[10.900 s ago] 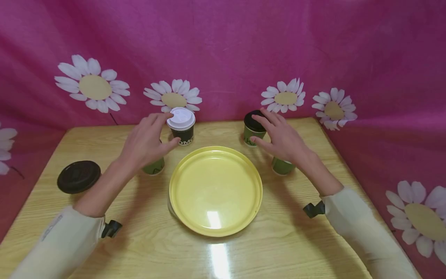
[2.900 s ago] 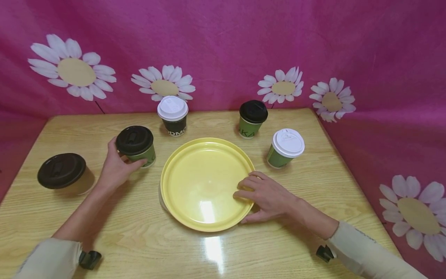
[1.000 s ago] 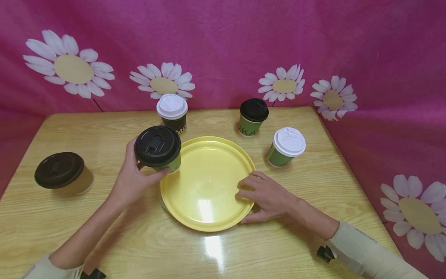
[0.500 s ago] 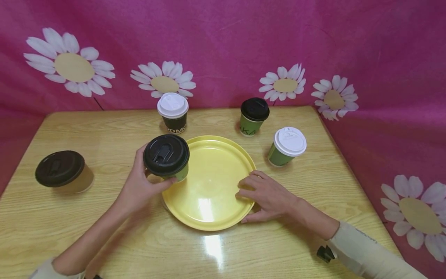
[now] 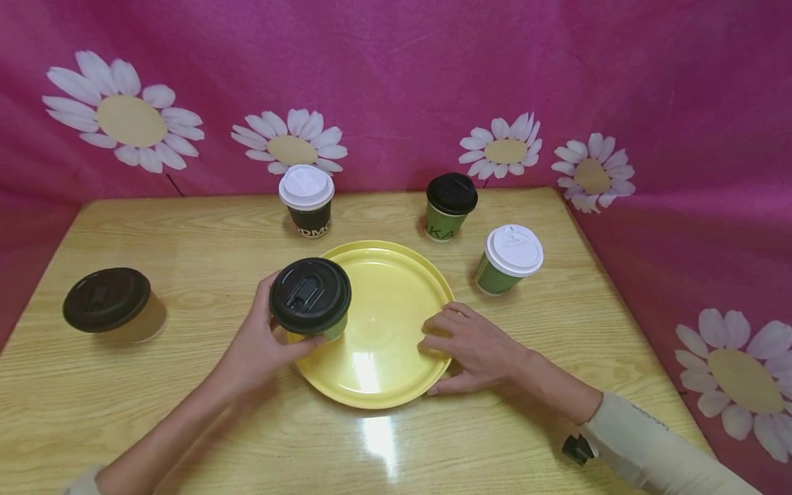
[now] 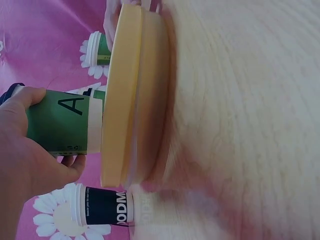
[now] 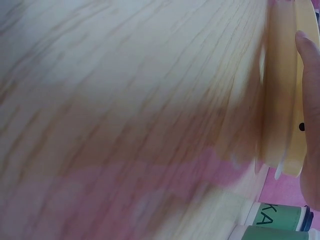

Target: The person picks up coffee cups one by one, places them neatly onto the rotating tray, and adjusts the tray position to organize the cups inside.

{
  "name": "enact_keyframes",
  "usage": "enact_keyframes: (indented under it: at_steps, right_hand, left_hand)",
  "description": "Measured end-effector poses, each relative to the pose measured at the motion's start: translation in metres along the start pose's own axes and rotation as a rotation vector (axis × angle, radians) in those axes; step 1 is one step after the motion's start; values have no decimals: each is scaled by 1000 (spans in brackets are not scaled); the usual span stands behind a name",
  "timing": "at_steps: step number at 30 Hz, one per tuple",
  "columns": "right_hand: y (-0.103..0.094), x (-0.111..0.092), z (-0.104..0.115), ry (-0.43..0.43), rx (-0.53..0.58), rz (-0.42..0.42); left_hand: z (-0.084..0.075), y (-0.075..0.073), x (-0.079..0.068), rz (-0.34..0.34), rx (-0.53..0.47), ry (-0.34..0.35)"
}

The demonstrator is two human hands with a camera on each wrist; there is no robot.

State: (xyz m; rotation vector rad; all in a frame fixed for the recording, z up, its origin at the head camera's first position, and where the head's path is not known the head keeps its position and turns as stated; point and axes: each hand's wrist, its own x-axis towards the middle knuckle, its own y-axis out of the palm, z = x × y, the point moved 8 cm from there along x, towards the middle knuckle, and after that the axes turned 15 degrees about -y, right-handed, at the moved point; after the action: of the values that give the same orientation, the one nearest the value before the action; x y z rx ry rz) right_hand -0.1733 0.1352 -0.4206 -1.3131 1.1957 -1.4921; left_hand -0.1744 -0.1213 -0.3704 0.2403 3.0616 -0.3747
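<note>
My left hand (image 5: 256, 344) grips a green paper coffee cup (image 6: 62, 122) with a black lid (image 5: 311, 294), thumb on the near side. The cup is upright over the left part of a round yellow tray (image 5: 383, 371); in the left wrist view its white base is right at the tray's top edge. My right hand (image 5: 473, 347) holds the tray's right rim, fingers curled over onto the inside and thumb (image 7: 309, 47) against the outer wall. Below the yellow top, the left wrist view shows a lower round base (image 6: 152, 100) on the table.
A white-lidded black cup (image 5: 311, 220) and a black-lidded green cup (image 5: 444, 223) stand behind the tray. To its right is a white-lidded green cup (image 5: 495, 275). A brown cup with a dark lid (image 5: 108, 302) stands far left. A pink flowered cloth (image 5: 396, 89) borders the wooden table (image 5: 204, 240).
The left hand has taken the green cup from the tray's left and carried it right and nearer, over the tray. The right hand moved earlier to the tray's rim and has stayed there.
</note>
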Motion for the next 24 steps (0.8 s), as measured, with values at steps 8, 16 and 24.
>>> enact_keyframes:
  at_steps: [8,16,24]
  right_hand:
    - [0,0,0,2,-1,4]
    - [1,0,0,6,-7,14]
    - [1,0,1,9,-7,14]
  left_hand:
    - [6,11,-7,54,-6,-22]
    - [10,20,-13,87,12,-29]
    - [14,27,-16,118,14,-49]
